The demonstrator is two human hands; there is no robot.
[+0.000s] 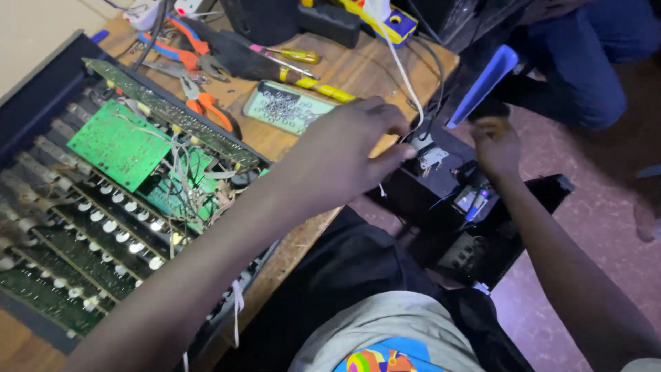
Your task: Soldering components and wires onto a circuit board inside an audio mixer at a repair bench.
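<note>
Two hands work at a black open device [475, 227] held off the desk's [358, 69] right edge, over the lap. From the head view, the left hand [348, 155] pinches its fingers narrowly at the device's near top corner by a white wire [403, 76]. The right hand [496, 141] grips a blue-handled tool [482, 83], handle pointing up-right, tip hidden. This looks like fastening or loosening work; steady alignment seems needed. The device's long axis runs from upper left to lower right.

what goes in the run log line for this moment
left hand: on black device | right hand: grips blue-handled tool | opened mixer: on table
</note>
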